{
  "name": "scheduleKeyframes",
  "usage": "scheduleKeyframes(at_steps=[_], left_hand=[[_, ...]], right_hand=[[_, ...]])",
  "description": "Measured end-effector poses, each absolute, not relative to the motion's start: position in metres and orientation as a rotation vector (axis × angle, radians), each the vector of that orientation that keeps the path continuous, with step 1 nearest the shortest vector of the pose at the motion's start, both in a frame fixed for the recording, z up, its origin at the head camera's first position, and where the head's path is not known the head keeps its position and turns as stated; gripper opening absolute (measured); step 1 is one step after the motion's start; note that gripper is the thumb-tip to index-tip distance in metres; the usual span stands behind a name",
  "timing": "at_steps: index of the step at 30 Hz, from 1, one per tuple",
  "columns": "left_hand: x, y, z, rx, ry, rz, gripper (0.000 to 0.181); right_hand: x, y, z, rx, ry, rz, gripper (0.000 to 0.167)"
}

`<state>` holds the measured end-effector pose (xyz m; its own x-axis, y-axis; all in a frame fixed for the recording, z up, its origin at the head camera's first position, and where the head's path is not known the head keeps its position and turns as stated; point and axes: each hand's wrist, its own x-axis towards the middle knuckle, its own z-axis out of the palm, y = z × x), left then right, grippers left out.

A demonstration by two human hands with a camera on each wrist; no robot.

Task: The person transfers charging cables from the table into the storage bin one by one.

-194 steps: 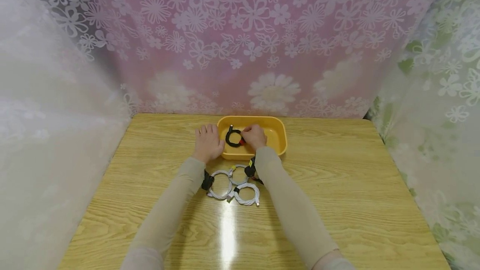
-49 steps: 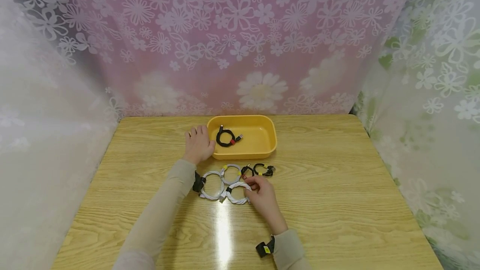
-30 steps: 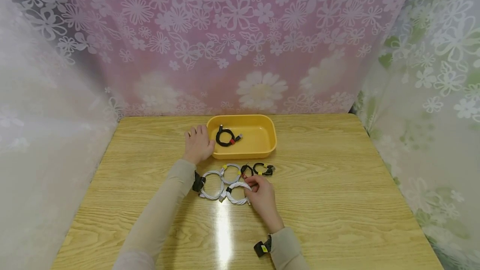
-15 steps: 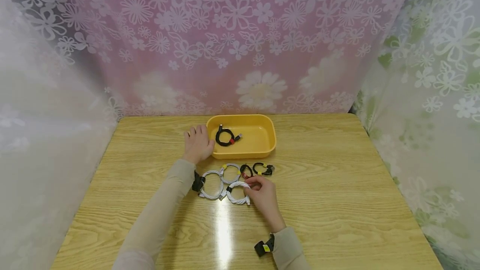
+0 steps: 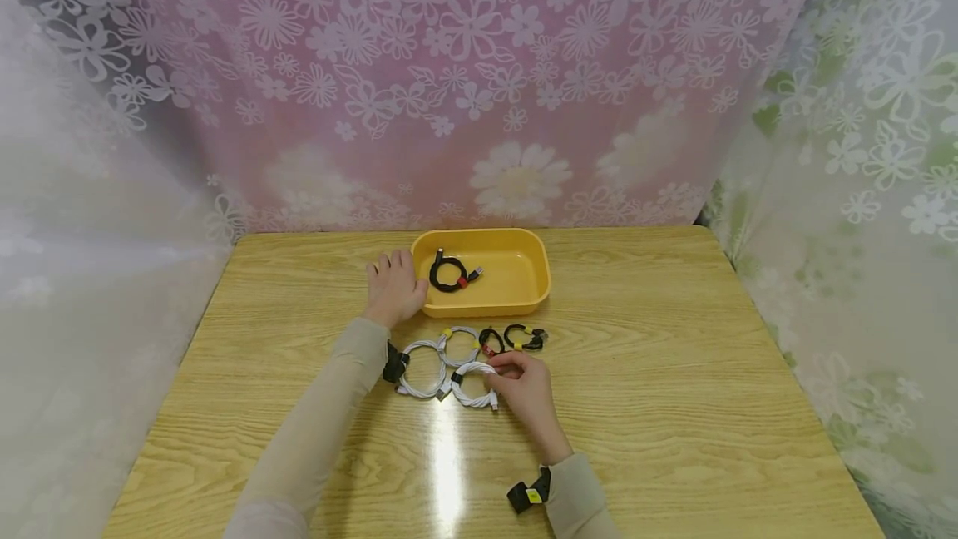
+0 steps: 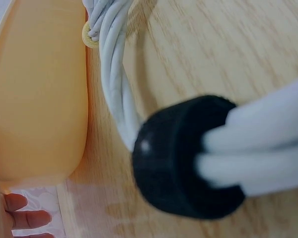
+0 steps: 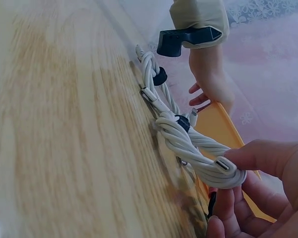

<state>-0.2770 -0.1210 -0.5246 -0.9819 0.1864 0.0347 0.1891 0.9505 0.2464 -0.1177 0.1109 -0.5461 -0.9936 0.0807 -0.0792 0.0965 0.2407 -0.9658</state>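
A coiled white cable with a black tie (image 5: 473,403) lies on the table, its near-right side pinched between the thumb and fingers of my right hand (image 5: 528,398). The right wrist view shows this coil's edge (image 7: 179,141) lifted towards the thumb, one plug end pointing out beside it. My left hand (image 5: 394,287) rests against the left side of the yellow bin (image 5: 539,306), its thumb at the rim. Inside the bin is a coiled black cable with a red tie (image 5: 447,288).
Left of the held coil lies another white coiled cable (image 5: 404,381). Behind sit a pale coil with yellow ties (image 5: 445,353), a small black coil with a red tie (image 5: 483,339) and a black coil with yellow ties (image 5: 511,329). Patterned curtains enclose the wooden table (image 5: 674,356).
My right hand was at the black cable in the bin; that cable now lies there released. The hand has come back to the white coil and barely moved lately. My left hand stays put.
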Motion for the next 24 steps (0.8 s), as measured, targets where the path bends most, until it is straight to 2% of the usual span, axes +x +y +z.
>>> scheduleKeyframes(at_steps=[7, 24], left_hand=[[-0.277, -0.121, -0.525, -0.307, -3.08, -0.399, 0.029], [-0.277, -0.121, -0.526, -0.295, -3.075, -0.4, 0.033]], right_hand=[[-0.118, 0.11, -0.547, 0.216, 2.416, -1.951, 0.018], [-0.12, 0.11, -0.537, 0.217, 2.327, -2.012, 0.018]])
